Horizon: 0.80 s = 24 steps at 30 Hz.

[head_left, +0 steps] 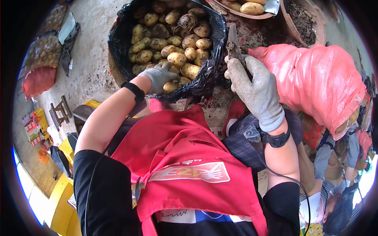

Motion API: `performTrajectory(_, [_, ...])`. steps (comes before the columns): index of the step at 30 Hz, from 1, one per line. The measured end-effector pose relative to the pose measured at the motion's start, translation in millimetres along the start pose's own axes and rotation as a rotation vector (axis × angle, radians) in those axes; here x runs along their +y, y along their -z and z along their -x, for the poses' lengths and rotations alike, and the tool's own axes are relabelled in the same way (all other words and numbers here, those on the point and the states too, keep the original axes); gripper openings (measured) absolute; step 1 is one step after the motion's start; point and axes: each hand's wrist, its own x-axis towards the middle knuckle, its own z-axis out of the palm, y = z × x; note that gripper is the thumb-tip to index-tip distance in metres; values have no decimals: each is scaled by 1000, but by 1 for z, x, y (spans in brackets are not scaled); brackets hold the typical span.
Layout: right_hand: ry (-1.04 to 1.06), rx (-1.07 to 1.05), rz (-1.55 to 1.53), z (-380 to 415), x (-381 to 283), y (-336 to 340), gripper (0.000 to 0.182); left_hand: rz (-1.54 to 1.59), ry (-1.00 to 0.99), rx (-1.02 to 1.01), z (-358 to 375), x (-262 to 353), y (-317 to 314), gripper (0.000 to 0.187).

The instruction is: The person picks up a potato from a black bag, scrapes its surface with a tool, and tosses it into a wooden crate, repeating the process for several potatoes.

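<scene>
So I'm wearing grey gloves here, and my left hand [160, 76] is resting among the potatoes [177, 59] at the near edge of a big heap. The fingers are bending down over them, but I honestly can't tell if they're gripping one. That whole pile is sitting right in front of me inside a crinkly black plastic liner [200, 84], and plenty of the spuds are showing dark dirt. My right hand [254, 86] is closing around a grubby flat-bladed tool [233, 36], which is pointing away from me just beside the liner's right edge. Over on my right a fat pink sack [311, 78] is lying on its side, pretty close to that hand. Further off, a basin [236, 14] is holding more potatoes, and next to it a pinkish tub [290, 28] is holding dark, crumbly stuff. I'm wearing a red apron [220, 196], plus a black watch [277, 139] on my right wrist. Off to my left, a small wooden stool [61, 112] is standing on the floor.
</scene>
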Motion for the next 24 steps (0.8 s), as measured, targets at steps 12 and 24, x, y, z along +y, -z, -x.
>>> performTrajectory(12, [-47, 6, 24, 5, -7, 5, 26, 1472, -339, 112, 33, -29, 1, 79])
performTrajectory(24, [-252, -347, -596, 40, -17, 1, 44, 2279, -1225, 311, 93, 129, -23, 77])
